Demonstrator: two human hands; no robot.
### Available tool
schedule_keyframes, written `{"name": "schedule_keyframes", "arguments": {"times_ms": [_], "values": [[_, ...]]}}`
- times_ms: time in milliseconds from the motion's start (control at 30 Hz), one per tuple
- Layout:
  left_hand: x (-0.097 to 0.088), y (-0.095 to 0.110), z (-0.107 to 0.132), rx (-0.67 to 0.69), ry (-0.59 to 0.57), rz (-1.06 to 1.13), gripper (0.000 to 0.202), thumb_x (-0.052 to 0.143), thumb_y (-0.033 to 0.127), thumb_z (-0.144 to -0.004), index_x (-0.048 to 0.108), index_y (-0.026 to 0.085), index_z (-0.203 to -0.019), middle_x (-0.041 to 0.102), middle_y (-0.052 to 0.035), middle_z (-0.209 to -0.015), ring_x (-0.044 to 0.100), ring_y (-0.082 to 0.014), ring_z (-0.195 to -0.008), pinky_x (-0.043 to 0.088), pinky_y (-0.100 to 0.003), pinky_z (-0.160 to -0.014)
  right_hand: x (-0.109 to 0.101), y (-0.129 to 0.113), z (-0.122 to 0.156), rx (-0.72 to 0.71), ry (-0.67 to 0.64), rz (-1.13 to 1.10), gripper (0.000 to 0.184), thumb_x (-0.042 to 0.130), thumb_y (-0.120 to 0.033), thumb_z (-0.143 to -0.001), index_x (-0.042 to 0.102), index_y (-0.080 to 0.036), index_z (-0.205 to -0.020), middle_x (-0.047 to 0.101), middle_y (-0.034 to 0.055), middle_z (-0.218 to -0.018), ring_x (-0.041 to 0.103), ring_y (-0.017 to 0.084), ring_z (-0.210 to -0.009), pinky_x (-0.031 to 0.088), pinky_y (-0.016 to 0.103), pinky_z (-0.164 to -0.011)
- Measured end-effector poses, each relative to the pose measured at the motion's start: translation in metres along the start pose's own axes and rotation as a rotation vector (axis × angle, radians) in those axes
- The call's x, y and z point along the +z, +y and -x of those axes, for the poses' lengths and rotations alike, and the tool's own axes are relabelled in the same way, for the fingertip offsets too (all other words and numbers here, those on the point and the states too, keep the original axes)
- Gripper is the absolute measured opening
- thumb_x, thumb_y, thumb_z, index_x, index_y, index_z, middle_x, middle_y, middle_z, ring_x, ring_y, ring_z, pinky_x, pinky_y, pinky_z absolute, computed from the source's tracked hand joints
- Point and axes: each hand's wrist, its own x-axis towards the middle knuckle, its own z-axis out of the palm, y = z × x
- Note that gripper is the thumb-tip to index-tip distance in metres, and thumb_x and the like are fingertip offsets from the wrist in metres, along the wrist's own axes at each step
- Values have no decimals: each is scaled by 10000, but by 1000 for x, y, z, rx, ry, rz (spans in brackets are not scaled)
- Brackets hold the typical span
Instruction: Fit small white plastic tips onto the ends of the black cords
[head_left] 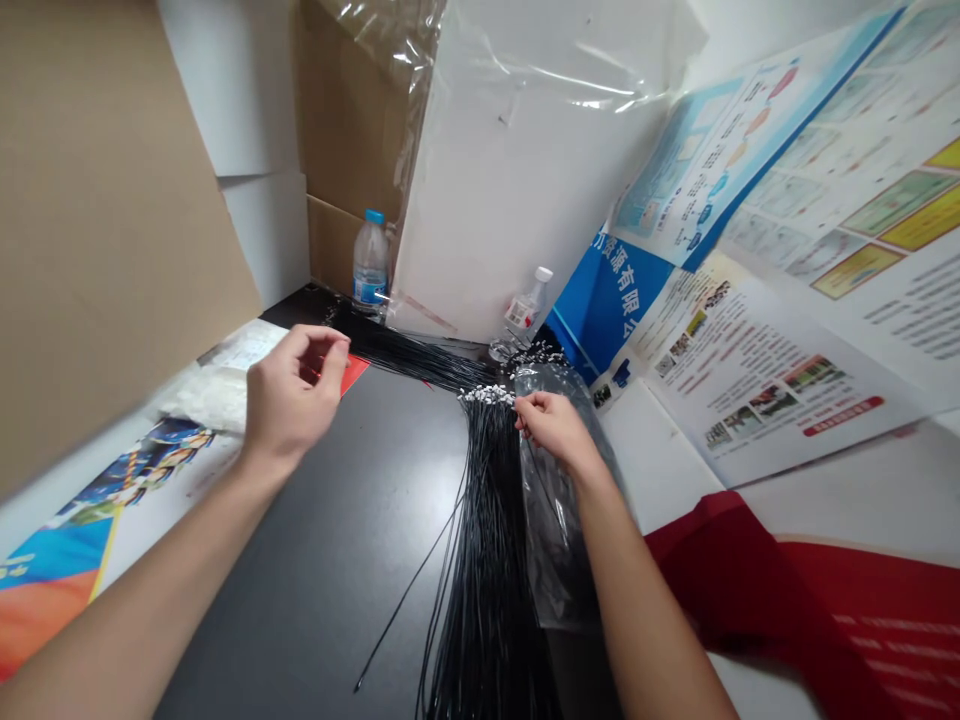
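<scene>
A thick bundle of thin black wires (491,560) with small white ends (489,396) runs down the dark tabletop. At the right side of those white ends is my right hand (553,425), its thumb and fingers pinched on a black wire. My left hand (289,400) is raised left of the bundle, fingers curled and thumb against the index finger; whatever lies in that pinch is too small to make out. Close beside it, a clear bag of small white pieces (206,395) lies at the table's left edge. One stray wire (397,610) sticks out leftward.
More black wires (412,345) lie across the back. Behind them stand a blue-capped bottle (370,262) and a white-capped bottle (527,305). A clear plastic bag (559,530) lies right of the bundle. Cardboard (97,220) rises at left, printed posters (780,350) at right.
</scene>
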Motion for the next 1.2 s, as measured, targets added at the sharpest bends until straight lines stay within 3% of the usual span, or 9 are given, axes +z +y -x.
{"name": "schedule_keyframes", "arguments": {"times_ms": [200,367,433,567,667,733,967,1067,1200], "values": [[3,12,2,-221,-106,391,177,643,291,-831,595,216,-984,623,17,-724,502,-93,-521,407,-211,-480,22,-3,-9,35,-52,150,239,617,-213,-864,524,-182,-646,613,3,-525,565,103,-385,427,186,-390],[10,18,9,-425,-331,661,216,632,294,-822,619,171,-999,656,-31,-785,503,-88,-522,300,-180,-405,6,-23,7,-50,67,372,209,632,-233,-840,541,-194,-656,626,45,-533,615,163,-478,435,246,-500],[11,20,11,-532,-413,760,227,590,322,-848,647,145,-979,677,-68,-813,534,-104,-570,299,-184,-414,-3,-35,25,-151,186,479,183,616,-261,-845,561,-197,-682,671,71,-657,637,190,-602,422,271,-561],[13,19,14,-647,-516,846,371,541,448,-887,689,116,-958,707,-110,-841,536,-121,-595,334,-210,-444,2,-63,63,-675,405,680,142,564,-318,-893,640,-199,-880,704,68,-830,633,223,-764,444,314,-644],[15,16,16,-672,-550,907,497,508,575,-885,704,123,-950,713,-103,-815,547,-128,-591,379,-226,-477,30,-79,76,-1141,211,703,200,558,-242,-913,643,-183,-1083,685,107,-1072,580,249,-1016,486,362,-830],[15,15,18,-686,-585,969,578,457,644,-885,706,130,-973,712,-96,-805,586,-148,-622,430,-245,-528,50,-82,75,-1297,82,712,215,551,-232,-933,650,-200,-1122,653,111,-1176,527,255,-1126,470,387,-927],[14,14,20,-704,-698,1051,755,330,765,-851,683,134,-1067,722,-130,-875,675,-243,-788,490,-301,-600,79,-72,60,-1421,26,643,143,562,-231,-954,705,-228,-968,695,56,-1116,525,223,-1164,429,376,-983],[15,10,20,-660,-665,973,716,344,739,-862,667,132,-1061,715,-135,-913,667,-246,-847,494,-312,-642,76,-69,58,-1457,45,687,164,539,-202,-969,698,-214,-931,724,36,-996,583,185,-1017,425,339,-910],[16,8,22,-429,-574,767,480,498,581,-890,662,144,-1002,681,-100,-917,622,-207,-862,458,-276,-623,57,-74,58,-1469,209,857,224,516,-165,-975,693,-194,-840,685,8,-749,553,167,-744,386,323,-753]]}}
